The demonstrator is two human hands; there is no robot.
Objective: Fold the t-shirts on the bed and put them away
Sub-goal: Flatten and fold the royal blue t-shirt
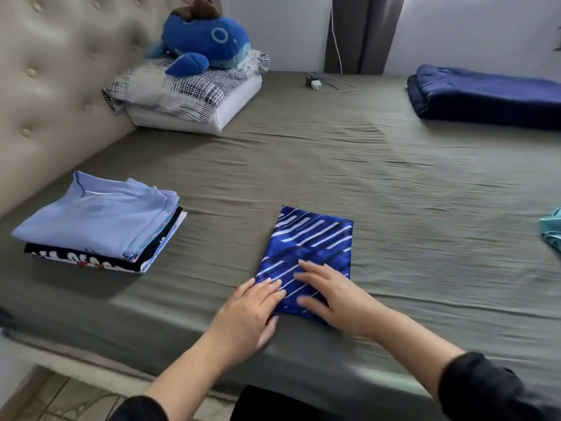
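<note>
At the left of the frame a pile of folded shirts sits on the bed, so much of the job looks done. Low in the middle, the left hand and right hand lie flat, fingers straight, pressing the folded blue shirt. At the far right edge peeks a teal cloth, maybe still to fold. Nothing is put away yet. No box or drawer shows.

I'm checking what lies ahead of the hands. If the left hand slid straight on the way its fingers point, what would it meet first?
The left hand points up and right across the striped blue shirt, so it would likely meet the right hand resting there first.
</note>
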